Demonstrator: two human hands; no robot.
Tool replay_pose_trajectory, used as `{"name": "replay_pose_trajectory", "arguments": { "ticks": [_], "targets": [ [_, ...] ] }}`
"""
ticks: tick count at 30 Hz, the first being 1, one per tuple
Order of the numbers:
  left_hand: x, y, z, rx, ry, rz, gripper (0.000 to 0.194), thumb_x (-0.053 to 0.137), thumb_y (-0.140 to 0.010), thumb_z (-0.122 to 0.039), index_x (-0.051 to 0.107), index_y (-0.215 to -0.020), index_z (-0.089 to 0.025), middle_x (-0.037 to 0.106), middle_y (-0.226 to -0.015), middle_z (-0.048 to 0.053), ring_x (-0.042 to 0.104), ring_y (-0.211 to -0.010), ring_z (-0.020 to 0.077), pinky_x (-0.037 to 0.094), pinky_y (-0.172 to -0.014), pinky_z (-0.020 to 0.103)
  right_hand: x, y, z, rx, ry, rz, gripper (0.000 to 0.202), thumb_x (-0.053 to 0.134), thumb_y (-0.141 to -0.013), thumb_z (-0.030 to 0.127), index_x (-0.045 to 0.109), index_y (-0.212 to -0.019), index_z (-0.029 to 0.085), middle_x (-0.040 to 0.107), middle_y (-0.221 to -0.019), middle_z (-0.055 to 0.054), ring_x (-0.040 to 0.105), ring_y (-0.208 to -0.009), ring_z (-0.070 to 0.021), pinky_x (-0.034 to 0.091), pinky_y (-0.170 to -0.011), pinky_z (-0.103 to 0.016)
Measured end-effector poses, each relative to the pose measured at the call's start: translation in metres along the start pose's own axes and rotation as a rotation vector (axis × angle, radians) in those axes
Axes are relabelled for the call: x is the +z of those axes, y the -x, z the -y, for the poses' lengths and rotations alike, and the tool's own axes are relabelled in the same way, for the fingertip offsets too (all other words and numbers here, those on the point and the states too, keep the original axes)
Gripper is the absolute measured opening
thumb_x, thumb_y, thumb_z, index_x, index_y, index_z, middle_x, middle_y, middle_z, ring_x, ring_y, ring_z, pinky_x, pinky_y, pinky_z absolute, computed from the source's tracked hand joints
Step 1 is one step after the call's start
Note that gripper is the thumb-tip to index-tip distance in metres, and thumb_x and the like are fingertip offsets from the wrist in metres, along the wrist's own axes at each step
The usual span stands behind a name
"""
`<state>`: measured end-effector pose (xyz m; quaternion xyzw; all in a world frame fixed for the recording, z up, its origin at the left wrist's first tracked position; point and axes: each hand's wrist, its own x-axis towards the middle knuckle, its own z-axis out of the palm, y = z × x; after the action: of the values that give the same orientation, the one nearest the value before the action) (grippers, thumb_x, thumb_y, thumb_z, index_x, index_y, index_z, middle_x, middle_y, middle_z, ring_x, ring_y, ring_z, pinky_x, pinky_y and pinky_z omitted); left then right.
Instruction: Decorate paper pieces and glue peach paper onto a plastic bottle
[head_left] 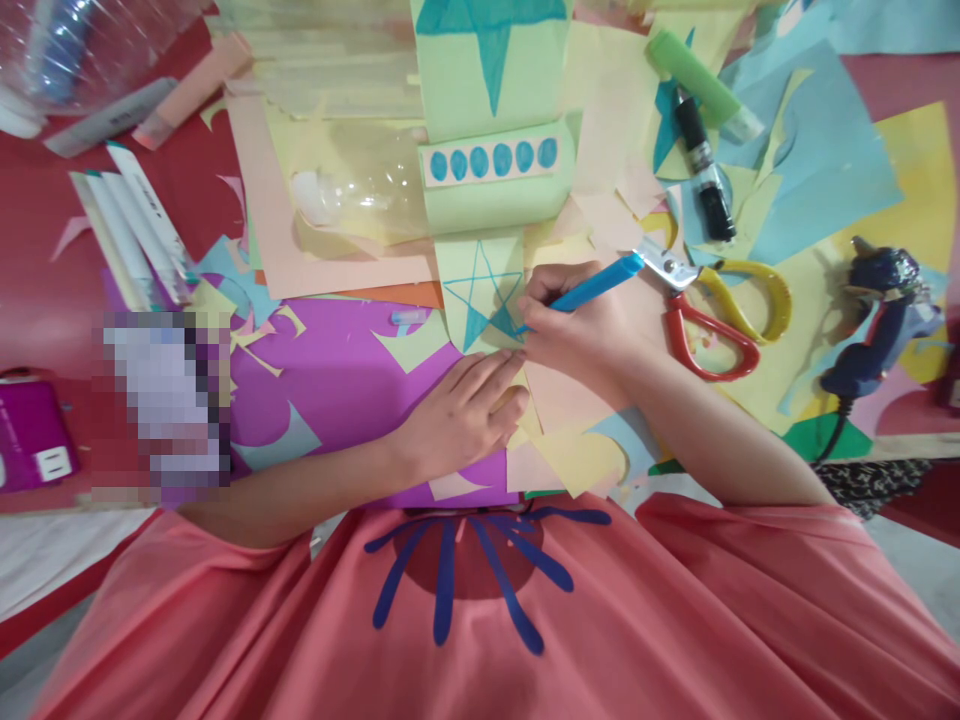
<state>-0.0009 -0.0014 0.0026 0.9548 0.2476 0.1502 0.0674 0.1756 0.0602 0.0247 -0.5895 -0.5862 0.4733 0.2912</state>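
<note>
A blue marker (596,285) is gripped in my right hand (577,320), its tip on a pale green paper strip (461,265). On that strip is a blue outlined star (481,297) whose lower points are coloured in. My left hand (472,405) lies flat with fingers stretched over the strip's lower edge. Farther up, the green paper wraps round a clear plastic bottle (360,190) and bears a row of blue ovals (493,160). A small marker cap (409,317) lies left of the star.
Scissors (712,300) with red and yellow handles lie right of my right hand, near a black pen (703,165), a green marker (705,85) and a glue gun (874,320). White markers (135,225) and paper scraps lie at left, over purple paper (337,370).
</note>
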Motion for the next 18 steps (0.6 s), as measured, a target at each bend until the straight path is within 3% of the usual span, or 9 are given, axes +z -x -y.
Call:
{"name": "replay_pose_trajectory", "arguments": {
  "ticks": [3,10,18],
  "targets": [
    [0.000,0.000,0.000,-0.004,0.006,0.008,0.020,0.050,-0.094,-0.023,0.059,-0.107,-0.011,0.063,-0.130,0.024,0.062,-0.120,0.0315,0.053,-0.097,0.046,0.000,-0.001,-0.002,0.000,0.007,-0.074,0.034,0.052,-0.074,0.010,0.029,-0.052,0.022,0.029,-0.052,0.007,0.027,-0.052,-0.0057,0.020,-0.047,-0.025],
    [-0.002,0.000,-0.001,0.003,0.004,-0.004,0.020,0.052,-0.092,-0.023,0.060,-0.105,-0.009,0.065,-0.127,0.023,0.064,-0.117,0.0322,0.054,-0.097,0.044,-0.001,-0.001,0.005,0.026,0.052,-0.079,0.035,0.054,-0.075,0.009,0.030,-0.054,0.022,0.029,-0.052,0.007,0.029,-0.052,-0.0061,0.021,-0.047,-0.025],
    [-0.001,0.000,0.000,0.004,-0.006,-0.005,0.021,0.050,-0.093,-0.023,0.060,-0.106,-0.010,0.065,-0.127,0.022,0.064,-0.117,0.0307,0.054,-0.097,0.044,-0.001,0.001,0.004,0.016,0.069,-0.014,0.033,0.050,-0.065,0.003,0.028,-0.049,0.021,0.027,-0.049,0.008,0.023,-0.051,-0.0051,0.017,-0.046,-0.025]
  ]
}}
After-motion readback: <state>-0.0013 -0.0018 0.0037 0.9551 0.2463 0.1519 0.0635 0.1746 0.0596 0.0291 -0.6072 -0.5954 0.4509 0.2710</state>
